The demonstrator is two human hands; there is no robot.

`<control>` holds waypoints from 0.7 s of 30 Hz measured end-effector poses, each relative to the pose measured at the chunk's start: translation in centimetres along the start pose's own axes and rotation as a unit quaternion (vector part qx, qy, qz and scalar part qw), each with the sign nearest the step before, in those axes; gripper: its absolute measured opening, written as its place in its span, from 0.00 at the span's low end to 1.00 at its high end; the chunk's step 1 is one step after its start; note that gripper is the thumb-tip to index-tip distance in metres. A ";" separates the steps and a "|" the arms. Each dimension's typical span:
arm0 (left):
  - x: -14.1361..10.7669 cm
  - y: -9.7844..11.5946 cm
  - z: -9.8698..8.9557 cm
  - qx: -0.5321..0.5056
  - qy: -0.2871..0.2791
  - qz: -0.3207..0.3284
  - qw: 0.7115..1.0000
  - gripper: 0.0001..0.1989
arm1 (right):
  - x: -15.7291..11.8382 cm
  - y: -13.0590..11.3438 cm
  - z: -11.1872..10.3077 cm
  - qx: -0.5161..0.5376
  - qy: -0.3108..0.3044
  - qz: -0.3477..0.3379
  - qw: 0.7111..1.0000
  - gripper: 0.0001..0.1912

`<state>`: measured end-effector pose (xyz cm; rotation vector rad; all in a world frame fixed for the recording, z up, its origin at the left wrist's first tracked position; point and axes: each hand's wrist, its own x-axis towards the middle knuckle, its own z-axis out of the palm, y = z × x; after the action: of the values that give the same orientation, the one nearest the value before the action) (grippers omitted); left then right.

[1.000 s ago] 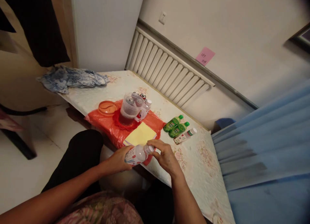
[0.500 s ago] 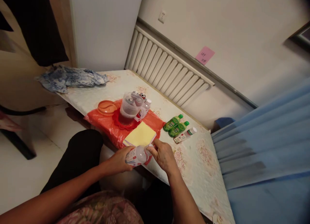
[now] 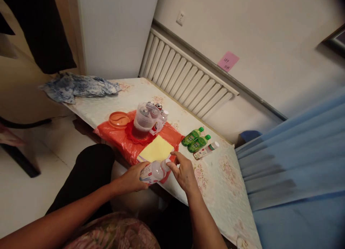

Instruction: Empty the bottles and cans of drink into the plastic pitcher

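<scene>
My left hand (image 3: 132,178) is wrapped around a clear plastic bottle (image 3: 156,171) with a printed label, tilted with its neck to the upper right. At the bottle's white cap (image 3: 168,161) is my right hand (image 3: 183,171), its thumb tip by the cap and its index finger raised apart from it. Whether the thumb touches the cap, I cannot tell. Just beyond the bottle, a yellow paper pad (image 3: 156,149) lies on a red plastic bag (image 3: 118,143).
A clear plastic tub (image 3: 145,121) stands in a red dish (image 3: 129,134), with cans and bottles behind. An orange lid (image 3: 119,119) lies left. Two green bottles (image 3: 198,143) and a white-capped bottle (image 3: 206,151) lie right on the floral tablecloth (image 3: 229,173). Crumpled cloth (image 3: 81,87) lies far left.
My right hand's index finger and thumb have spread apart at the cap, leaving the cap more exposed. The left hand and bottle have stayed nearly in place.
</scene>
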<state>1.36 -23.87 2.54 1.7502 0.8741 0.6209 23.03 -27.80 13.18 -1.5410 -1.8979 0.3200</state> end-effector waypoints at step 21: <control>0.3 0.9 0.3 -0.034 -0.002 -0.039 0.999 0.32 | -0.1 0.2 0.2 0.154 -0.016 0.008 0.988 0.15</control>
<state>2.04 -23.96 3.29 1.6482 0.9031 0.5897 23.02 -27.75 12.88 -1.3511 -1.7634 0.6178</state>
